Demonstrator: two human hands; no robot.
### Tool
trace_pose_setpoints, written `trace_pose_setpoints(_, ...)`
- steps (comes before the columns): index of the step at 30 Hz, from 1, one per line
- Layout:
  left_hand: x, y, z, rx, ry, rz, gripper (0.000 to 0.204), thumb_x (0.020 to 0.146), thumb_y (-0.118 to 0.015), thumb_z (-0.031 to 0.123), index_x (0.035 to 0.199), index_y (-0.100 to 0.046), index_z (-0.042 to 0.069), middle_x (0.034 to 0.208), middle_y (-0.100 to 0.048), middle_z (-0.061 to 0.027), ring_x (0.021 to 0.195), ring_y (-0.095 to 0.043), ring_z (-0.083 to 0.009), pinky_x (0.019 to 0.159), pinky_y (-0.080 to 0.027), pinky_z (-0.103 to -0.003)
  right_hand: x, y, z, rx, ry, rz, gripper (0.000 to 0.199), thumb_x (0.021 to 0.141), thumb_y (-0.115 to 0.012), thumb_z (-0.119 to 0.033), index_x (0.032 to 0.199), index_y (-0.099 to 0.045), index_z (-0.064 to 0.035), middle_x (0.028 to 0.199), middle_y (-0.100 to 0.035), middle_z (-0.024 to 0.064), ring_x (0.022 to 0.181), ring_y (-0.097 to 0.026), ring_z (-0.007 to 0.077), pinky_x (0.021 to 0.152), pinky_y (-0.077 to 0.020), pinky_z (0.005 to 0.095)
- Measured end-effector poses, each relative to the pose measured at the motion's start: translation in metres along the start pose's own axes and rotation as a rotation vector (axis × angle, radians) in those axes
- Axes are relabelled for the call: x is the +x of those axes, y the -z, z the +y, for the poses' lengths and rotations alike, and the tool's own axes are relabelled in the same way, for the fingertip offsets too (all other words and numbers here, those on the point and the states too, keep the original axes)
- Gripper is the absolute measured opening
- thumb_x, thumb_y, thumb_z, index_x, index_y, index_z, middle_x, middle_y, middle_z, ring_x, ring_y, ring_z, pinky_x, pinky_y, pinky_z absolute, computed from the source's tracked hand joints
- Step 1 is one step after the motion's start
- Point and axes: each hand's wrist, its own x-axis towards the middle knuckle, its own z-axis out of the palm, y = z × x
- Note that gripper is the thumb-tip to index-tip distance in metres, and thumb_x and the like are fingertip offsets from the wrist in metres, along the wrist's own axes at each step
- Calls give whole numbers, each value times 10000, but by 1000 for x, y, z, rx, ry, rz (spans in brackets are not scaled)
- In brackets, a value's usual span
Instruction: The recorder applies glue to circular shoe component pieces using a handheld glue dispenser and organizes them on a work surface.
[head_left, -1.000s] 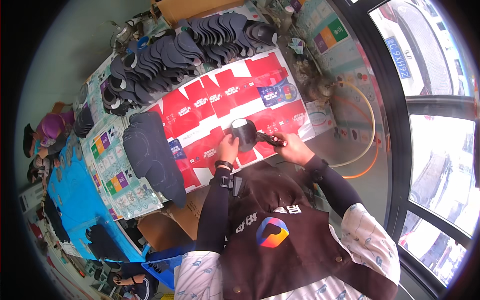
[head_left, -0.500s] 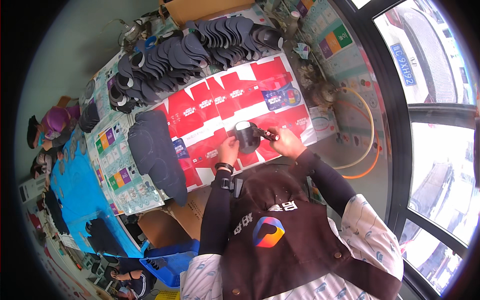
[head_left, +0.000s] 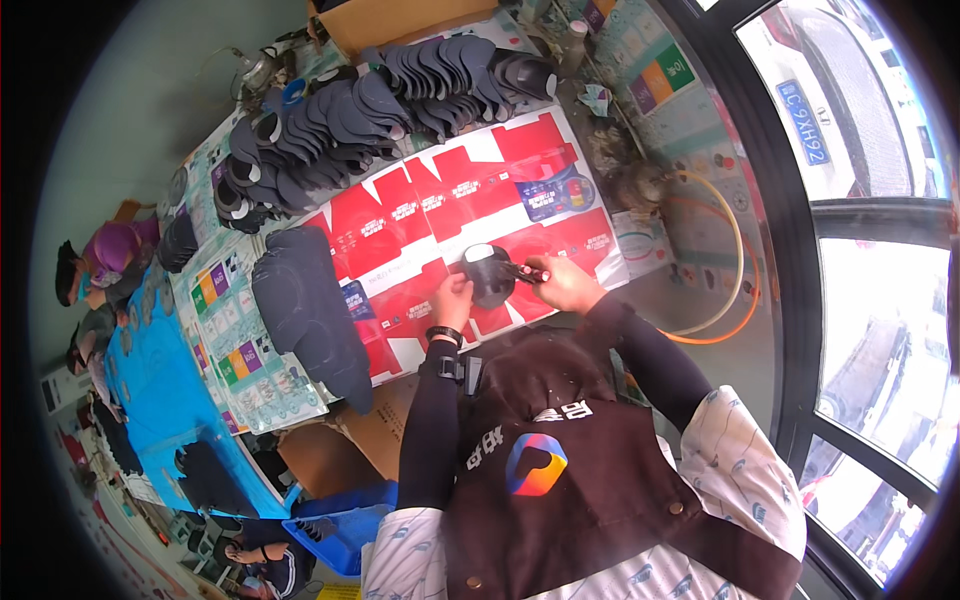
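Note:
A black rounded, cup-like piece (head_left: 490,279) with a pale patch at its far end sits over red-and-white printed sheets (head_left: 410,255). My left hand (head_left: 454,300) pinches the piece's left edge, fingers closed. From the right, my right hand (head_left: 570,286) is closed around a slim dark tool with red parts (head_left: 527,273). The tool's dark head meets the right side of the black piece; its exact kind cannot be made out.
Overlapping rows of dark grey curved pieces (head_left: 350,108) line the table's far side. A stack of flat dark pieces (head_left: 308,305) lies left. Yellow and orange hoses (head_left: 742,250) loop at right, beside the window. A blue crate (head_left: 340,530) stands lower left. Other people (head_left: 115,255) sit beyond a blue table.
The whole view has shifted slightly. Both hands stay at the black piece, and the tool's head remains against its right side. At far left, a seated person has leaned more into view.

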Motion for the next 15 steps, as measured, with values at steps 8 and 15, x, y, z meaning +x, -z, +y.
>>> trace_pose_setpoints(8,-4,-4,13,3,10,-4,348,933,-725,176,1216,-655,-13,1039,-729,-131,855,-712,-176,682,-606,-301,4,1,7,-42,-31,30,316,931,-569,-221,1124,-684,2,994,-682,288,1004,-646,459,849,-517,516)
trace_pose_setpoints(15,-2,-11,13,16,-20,5,365,895,-756,275,1141,-674,20,920,-755,-108,697,-704,-165,622,-549,-314,3,6,10,-9,-79,117,296,941,-548,-215,1064,-685,17,966,-679,292,991,-641,469,855,-514,520)
